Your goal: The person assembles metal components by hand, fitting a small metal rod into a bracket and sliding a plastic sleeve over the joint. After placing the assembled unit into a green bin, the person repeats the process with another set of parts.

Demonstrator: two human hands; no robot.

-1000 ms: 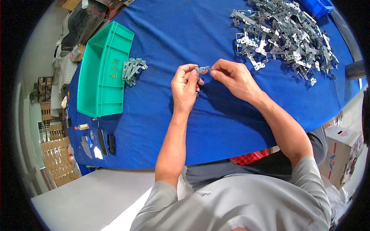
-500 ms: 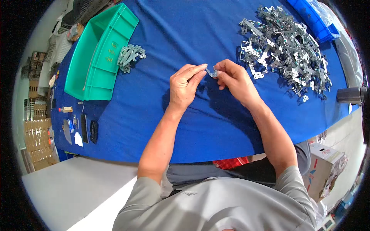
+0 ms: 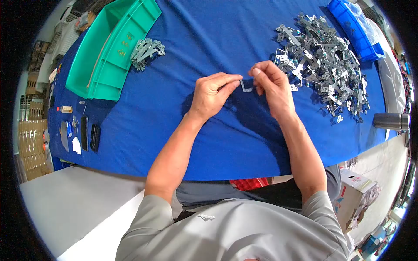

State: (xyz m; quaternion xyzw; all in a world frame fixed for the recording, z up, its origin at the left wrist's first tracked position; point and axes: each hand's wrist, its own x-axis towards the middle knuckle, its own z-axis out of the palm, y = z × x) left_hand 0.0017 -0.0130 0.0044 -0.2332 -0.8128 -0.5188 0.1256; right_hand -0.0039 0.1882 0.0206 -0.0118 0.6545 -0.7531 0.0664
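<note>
The right hand (image 3: 278, 90) is separating from 1 bent metal piece (image 3: 246, 89), leaving the left hand (image 3: 209, 96) clamping it alone; whether the right fingers are meeting is unclear.

The right hand (image 3: 277, 90) has let go of the bit (image 3: 244, 87) and is now apart from it, at 3 o'clock. Now just the left hand (image 3: 209, 96) holds the bit, which points to 5 o'clock. More of the blue bin (image 3: 352, 29) shows at 1 o'clock.
</note>
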